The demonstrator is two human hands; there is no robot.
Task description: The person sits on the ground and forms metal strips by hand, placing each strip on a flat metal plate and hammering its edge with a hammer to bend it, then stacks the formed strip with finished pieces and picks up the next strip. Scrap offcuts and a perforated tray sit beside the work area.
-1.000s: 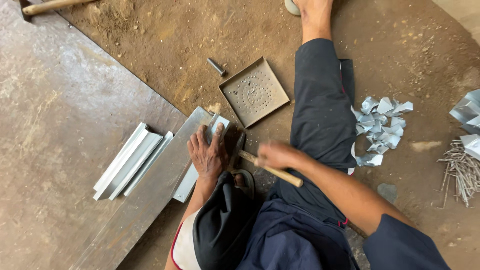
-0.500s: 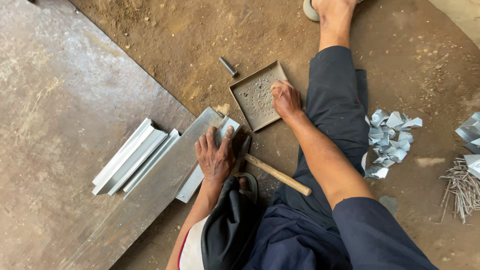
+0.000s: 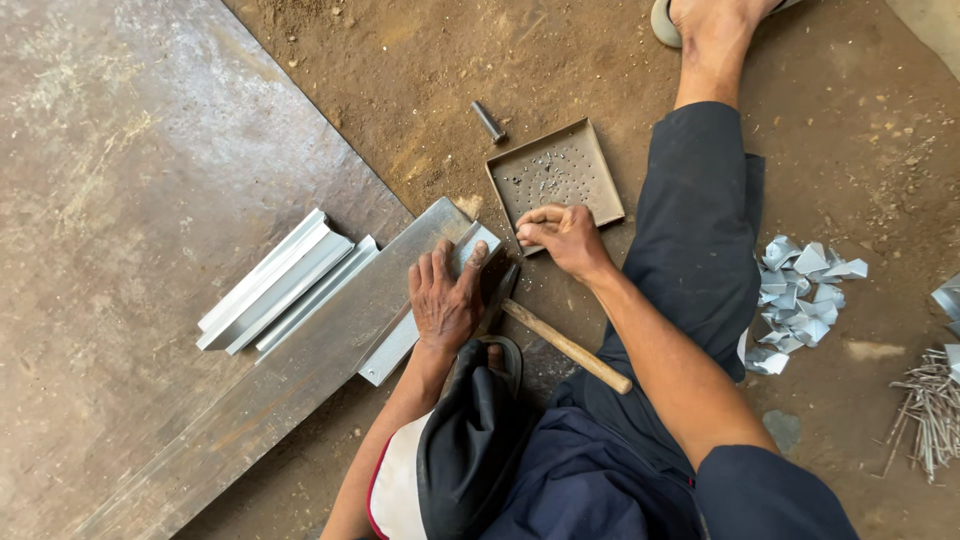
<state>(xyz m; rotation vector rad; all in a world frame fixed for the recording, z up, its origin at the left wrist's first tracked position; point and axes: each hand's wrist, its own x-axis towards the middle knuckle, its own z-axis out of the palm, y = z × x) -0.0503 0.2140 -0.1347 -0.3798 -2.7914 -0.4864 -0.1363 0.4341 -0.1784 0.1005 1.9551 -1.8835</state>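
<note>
A shallow square metal tray (image 3: 556,172) is set on the dirt floor (image 3: 420,110), and small metal bits are scattered across its bottom. The right hand (image 3: 562,235) is held at the tray's near edge with the fingertips pinched together; whether one of the small bits is pinched between them cannot be told. The left hand (image 3: 445,298) is laid flat, fingers spread and unclenched, on a bent strip of light sheet metal (image 3: 400,340), which rests against a long steel bar (image 3: 300,370).

A hammer (image 3: 560,340) with a wooden handle is left lying on the ground between the two forearms, just beside the left hand, held by neither. A short dark metal punch (image 3: 488,121) is seen on the dirt just beyond the tray's far left corner. More folded metal profiles (image 3: 280,285) are stacked on the large steel plate (image 3: 130,200) to the left of the bar. To the right of the outstretched leg (image 3: 705,220), a heap of folded metal scraps (image 3: 805,300) is piled, and a bundle of nails (image 3: 925,405) is spread near the right edge.

Open dirt is left beyond the tray, while the near side is closed in by the hammer, the leg and the lap.
</note>
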